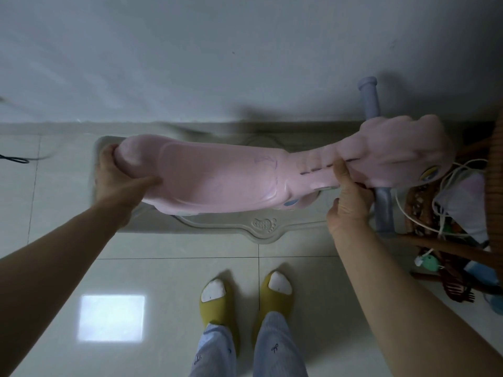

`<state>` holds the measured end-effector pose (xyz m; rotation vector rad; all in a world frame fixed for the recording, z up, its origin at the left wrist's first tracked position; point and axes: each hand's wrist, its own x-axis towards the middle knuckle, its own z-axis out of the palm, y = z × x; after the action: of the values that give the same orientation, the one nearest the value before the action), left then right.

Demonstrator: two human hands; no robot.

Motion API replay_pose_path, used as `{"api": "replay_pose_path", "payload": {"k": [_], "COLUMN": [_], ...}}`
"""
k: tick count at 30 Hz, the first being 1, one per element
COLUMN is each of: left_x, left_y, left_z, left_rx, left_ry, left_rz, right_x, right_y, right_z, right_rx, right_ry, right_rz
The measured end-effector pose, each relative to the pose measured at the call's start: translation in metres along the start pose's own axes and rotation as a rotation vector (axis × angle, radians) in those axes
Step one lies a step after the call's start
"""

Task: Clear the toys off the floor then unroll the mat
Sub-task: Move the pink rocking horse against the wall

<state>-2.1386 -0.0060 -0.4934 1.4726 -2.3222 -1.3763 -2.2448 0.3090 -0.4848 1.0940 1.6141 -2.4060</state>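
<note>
Head view looks straight down on both hands carrying a large pink moulded-plastic ride-on toy (pixel 217 175) between them, close to the wall. Judging from this, the clearing step is under way: this toy is being handled, and no rolled mat shows anywhere, so unrolling looks to be still ahead. How many other toys remain I cannot tell. The toy is long and smooth, with a scooped seat toward the left hand and a narrower slotted neck and head toward the right hand; grey-blue plastic handlebars (pixel 377 148) cross it just beyond the right hand. The left hand (pixel 117 172) grips the rounded rear end, thumb curled over the seat edge. The right hand (pixel 348 205) clasps the neck, thumb on top.
</note>
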Motion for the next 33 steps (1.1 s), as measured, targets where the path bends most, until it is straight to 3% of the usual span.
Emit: {"api": "replay_pose_path", "payload": {"k": [33], "left_x": [-0.013], "left_y": [0.027], "left_z": [0.071], "left_rx": [0.009], "left_ry": [-0.117], "left_rz": [0.012], "right_x": [0.047], "right_y": [-0.04], "right_z": [-0.042], "right_rx": [-0.073], "right_ry": [0.103], "right_rz": [-0.004]}}
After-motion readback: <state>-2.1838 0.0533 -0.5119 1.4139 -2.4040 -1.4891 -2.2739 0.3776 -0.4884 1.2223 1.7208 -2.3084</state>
